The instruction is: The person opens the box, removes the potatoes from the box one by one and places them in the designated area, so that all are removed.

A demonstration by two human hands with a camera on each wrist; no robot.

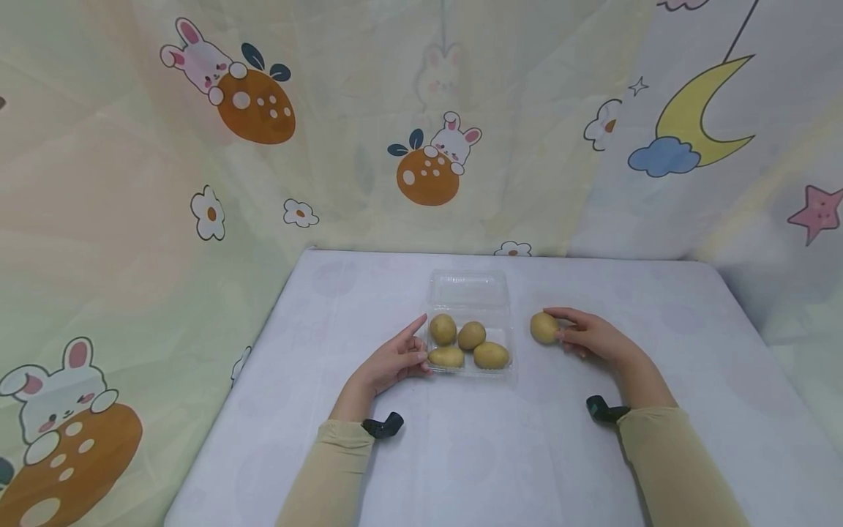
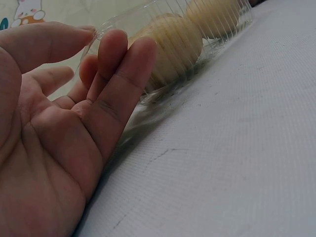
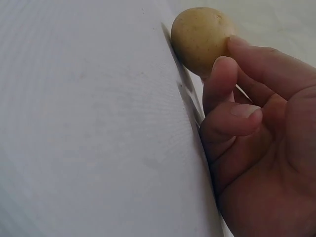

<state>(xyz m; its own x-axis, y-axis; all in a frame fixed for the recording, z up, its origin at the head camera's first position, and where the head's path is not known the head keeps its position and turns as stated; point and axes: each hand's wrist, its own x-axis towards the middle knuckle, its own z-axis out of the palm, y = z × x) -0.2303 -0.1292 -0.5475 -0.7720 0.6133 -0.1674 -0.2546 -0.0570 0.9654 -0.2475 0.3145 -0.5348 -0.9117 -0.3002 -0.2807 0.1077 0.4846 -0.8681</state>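
A clear plastic clamshell container (image 1: pixel 468 288) lies with its lid folded back, and several potatoes (image 1: pixel 471 336) sit in its near half. At the container's left side, my left hand (image 1: pixel 390 364) holds the edge, thumb tip at the rim (image 2: pixel 98 34) and fingers against the ribbed wall. The index finger points away along that side. To the right of the container, my right hand (image 1: pixel 596 338) grips one small round potato (image 1: pixel 543 328) between thumb and fingers. In the right wrist view, this potato (image 3: pixel 201 40) is right at the white cloth, with the other fingers curled below it.
A white cloth covers the table (image 1: pixel 461 454), whose far edge meets a hanging printed curtain (image 1: pixel 349 176) with rabbits and flowers. Each wrist wears a small black camera, on the left wrist (image 1: pixel 383 426) and on the right (image 1: pixel 606 410).
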